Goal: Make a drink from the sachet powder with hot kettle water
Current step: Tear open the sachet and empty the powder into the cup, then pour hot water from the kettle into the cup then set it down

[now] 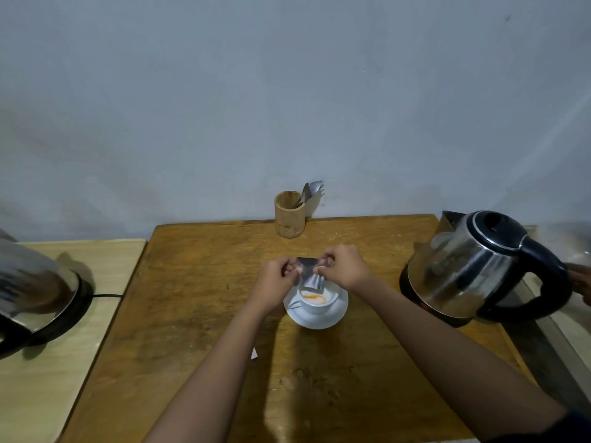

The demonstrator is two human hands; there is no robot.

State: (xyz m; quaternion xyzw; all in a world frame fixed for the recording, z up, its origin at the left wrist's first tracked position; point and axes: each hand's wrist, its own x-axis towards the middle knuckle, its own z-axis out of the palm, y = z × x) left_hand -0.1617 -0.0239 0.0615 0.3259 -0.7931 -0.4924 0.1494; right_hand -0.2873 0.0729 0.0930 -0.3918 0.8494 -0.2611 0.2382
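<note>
A white cup [315, 304] stands on a white saucer [319, 319] in the middle of the wooden table [198, 314], with orange powder lying inside it. Just above the cup, my left hand [276, 278] and my right hand [343, 266] both pinch a silvery sachet [309, 274], its open end pointing down over the cup. A steel kettle [473, 266] with a black handle and lid sits on its base at the right of the table.
A bamboo holder [289, 214] with spoons and a fork stands at the table's far edge by the wall. A second steel kettle [28, 292] sits on a lighter table at the left, its cord trailing right. A small torn scrap [254, 353] lies near my left forearm.
</note>
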